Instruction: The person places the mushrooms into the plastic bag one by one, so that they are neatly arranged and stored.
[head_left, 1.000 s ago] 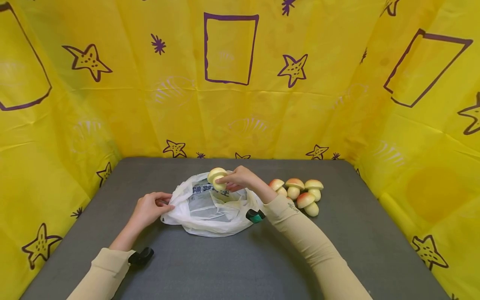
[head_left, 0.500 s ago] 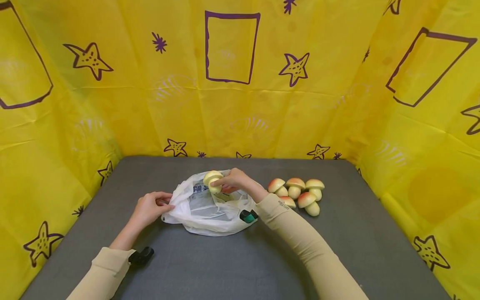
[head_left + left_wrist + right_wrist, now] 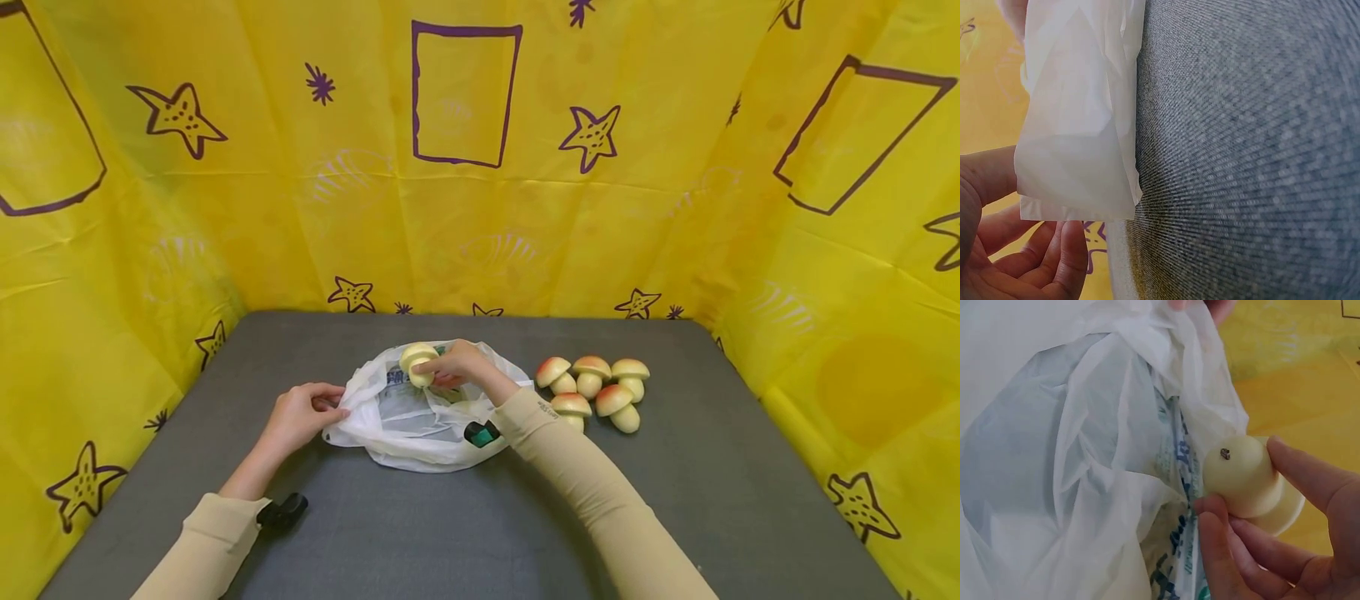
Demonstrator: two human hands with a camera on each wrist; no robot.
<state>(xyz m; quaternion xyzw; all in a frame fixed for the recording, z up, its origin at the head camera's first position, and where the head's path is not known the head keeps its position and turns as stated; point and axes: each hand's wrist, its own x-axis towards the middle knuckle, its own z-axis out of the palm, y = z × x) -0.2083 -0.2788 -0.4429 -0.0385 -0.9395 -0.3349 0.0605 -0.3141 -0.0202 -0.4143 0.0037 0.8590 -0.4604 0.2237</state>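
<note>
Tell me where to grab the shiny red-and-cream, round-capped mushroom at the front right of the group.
Probably by its stubby cream stem, coming from the near right: this mushroom lies tilted, wide cap toward the far left, narrower stem pointing out, so the stem looks easier to pinch.

in the head view, illumination is bright and even, with the source outside the frame. the yellow curtain shows faint sheen along its folds. soft-edged shadows fall on the tabletop near the white bag and the right sleeve. wide-angle perspective splays the side walls outward. in the left wrist view, the tabletop renders as coarse, grainy speckle. the right wrist view is dimmer and lower in contrast; the mushroom carries smooth, gradual shading, and the yellow curtain behind appears soft.
</note>
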